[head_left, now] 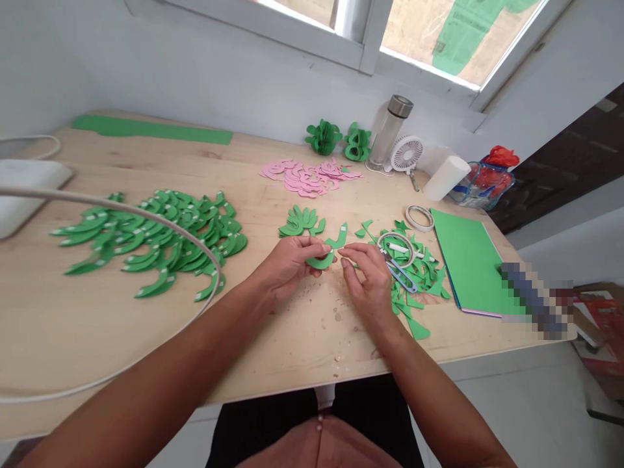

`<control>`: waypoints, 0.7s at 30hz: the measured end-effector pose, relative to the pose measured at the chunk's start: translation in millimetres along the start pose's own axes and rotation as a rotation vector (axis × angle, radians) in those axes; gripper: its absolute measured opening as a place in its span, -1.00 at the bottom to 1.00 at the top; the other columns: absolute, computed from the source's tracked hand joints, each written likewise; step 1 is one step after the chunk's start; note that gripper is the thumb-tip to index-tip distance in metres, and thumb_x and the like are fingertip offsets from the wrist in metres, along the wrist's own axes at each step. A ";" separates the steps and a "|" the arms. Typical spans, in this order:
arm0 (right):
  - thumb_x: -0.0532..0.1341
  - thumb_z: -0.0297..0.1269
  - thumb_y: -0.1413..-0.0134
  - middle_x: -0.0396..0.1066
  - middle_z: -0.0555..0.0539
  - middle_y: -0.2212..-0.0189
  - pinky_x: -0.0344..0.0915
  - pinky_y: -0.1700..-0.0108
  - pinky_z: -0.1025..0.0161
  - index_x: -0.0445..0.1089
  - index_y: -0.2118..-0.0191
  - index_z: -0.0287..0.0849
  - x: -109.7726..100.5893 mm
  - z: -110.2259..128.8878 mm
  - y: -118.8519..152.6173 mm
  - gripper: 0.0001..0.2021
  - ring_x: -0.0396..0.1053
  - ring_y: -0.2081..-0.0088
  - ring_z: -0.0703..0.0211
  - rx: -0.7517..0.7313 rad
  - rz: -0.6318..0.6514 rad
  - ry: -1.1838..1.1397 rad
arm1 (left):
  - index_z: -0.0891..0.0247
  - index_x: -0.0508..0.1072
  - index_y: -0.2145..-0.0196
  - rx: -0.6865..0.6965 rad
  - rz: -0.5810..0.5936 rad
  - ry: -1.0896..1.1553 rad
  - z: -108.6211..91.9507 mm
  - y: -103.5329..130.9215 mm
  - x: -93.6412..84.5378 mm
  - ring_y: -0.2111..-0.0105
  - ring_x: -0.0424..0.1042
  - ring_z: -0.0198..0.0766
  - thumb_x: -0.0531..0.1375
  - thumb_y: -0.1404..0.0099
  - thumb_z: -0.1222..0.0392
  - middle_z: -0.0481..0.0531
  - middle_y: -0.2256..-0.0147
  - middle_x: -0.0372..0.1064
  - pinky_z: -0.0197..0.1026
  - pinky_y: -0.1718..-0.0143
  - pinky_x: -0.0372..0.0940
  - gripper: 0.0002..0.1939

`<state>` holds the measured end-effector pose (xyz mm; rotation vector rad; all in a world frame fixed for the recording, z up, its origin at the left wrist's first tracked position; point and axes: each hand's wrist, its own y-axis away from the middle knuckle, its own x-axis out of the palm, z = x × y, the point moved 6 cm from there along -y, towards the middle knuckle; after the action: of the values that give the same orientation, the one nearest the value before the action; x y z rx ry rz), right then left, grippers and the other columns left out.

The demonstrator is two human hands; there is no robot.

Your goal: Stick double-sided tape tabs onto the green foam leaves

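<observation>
My left hand (291,263) was pinched shut on one green curved cutout (327,250), held just above the table (292,351) near its middle; my right hand (366,278) sat just beside it, fingertips pinched together at the cutout's right end, but I couldn't tell what, if anything, was between them. Counted around it: one small cluster of green cutouts (301,222) just beyond the hands, one big spread of taped green cutouts (160,240) to the left, too many to count, one pile of pink cutouts (309,177) farther back, two folded green paper balls (324,137) by the far wall. Right of the hands: green scraps (414,273) with scissors (402,272) on top, two tape rolls (420,218), one stack of green sheets (468,260). Far right: one bottle (390,133), one small fan (407,153). A white cable (146,214) arced across the left spread, partly covering it.
</observation>
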<state>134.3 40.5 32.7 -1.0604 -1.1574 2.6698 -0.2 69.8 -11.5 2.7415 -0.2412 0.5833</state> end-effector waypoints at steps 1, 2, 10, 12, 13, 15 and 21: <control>0.12 -0.41 -0.17 0.44 -0.13 0.27 0.36 0.14 0.13 0.48 0.21 -0.16 -0.3 0.8 -0.2 -0.81 0.38 0.20 0.12 -0.001 -0.001 0.005 | 0.33 0.40 0.59 -0.003 0.005 -0.001 0.6 -0.1 0.1 0.58 0.28 -0.41 0.36 0.04 0.21 -0.06 0.58 0.31 -0.34 0.60 0.15 -0.79; 0.12 -0.41 -0.17 0.45 -0.13 0.28 0.36 0.15 0.13 0.48 0.21 -0.16 -0.4 1.4 -0.4 -0.82 0.38 0.21 0.12 -0.003 -0.001 0.011 | 0.33 0.40 0.59 -0.006 0.010 -0.002 1.2 -0.2 0.4 0.58 0.29 -0.41 0.36 0.03 0.21 -0.05 0.58 0.31 -0.35 0.60 0.15 -0.79; 0.13 -0.39 -0.17 0.44 -0.12 0.33 0.36 0.19 0.16 0.48 0.23 -0.18 2.5 -0.2 1.1 -0.83 0.39 0.26 0.13 -0.014 0.021 0.049 | 0.32 0.41 0.56 -0.040 0.015 -0.003 5.3 1.0 3.4 0.58 0.29 -0.40 0.36 0.04 0.22 -0.05 0.58 0.32 -0.35 0.61 0.16 -0.80; 0.12 -0.39 -0.18 0.44 -0.12 0.33 0.35 0.20 0.17 0.47 0.23 -0.18 3.5 -0.3 1.5 -0.83 0.40 0.26 0.14 -0.016 0.032 0.053 | 0.33 0.41 0.56 -0.047 0.012 0.002 6.2 0.8 3.5 0.58 0.29 -0.40 0.37 0.05 0.22 -0.05 0.58 0.32 -0.35 0.61 0.16 -0.80; 0.12 -0.40 -0.18 0.44 -0.12 0.33 0.35 0.20 0.18 0.47 0.24 -0.18 3.6 -0.2 1.6 -0.84 0.40 0.27 0.15 -0.017 0.032 0.054 | 0.33 0.41 0.56 -0.049 0.012 0.005 6.5 0.5 3.5 0.58 0.29 -0.40 0.37 0.06 0.23 -0.06 0.58 0.31 -0.35 0.62 0.16 -0.80; 0.12 -0.40 -0.18 0.44 -0.11 0.34 0.35 0.21 0.19 0.46 0.24 -0.18 3.6 0.0 1.7 -0.84 0.40 0.28 0.15 -0.019 0.030 0.055 | 0.33 0.40 0.56 -0.056 0.017 0.009 7.4 -0.1 3.4 0.58 0.28 -0.41 0.38 0.07 0.22 -0.07 0.58 0.30 -0.36 0.62 0.16 -0.79; 0.12 -0.39 -0.18 0.44 -0.11 0.35 0.33 0.24 0.20 0.44 0.28 -0.18 3.5 -0.6 1.6 -0.86 0.39 0.30 0.16 -0.028 0.034 0.050 | 0.34 0.42 0.53 -0.079 0.055 0.015 8.2 1.2 5.5 0.58 0.28 -0.42 0.39 0.07 0.21 -0.06 0.56 0.30 -0.37 0.62 0.16 -0.78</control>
<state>132.3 40.7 29.4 -1.1549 -1.1818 2.6436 7.5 65.3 -15.9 2.6605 -0.3298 0.5953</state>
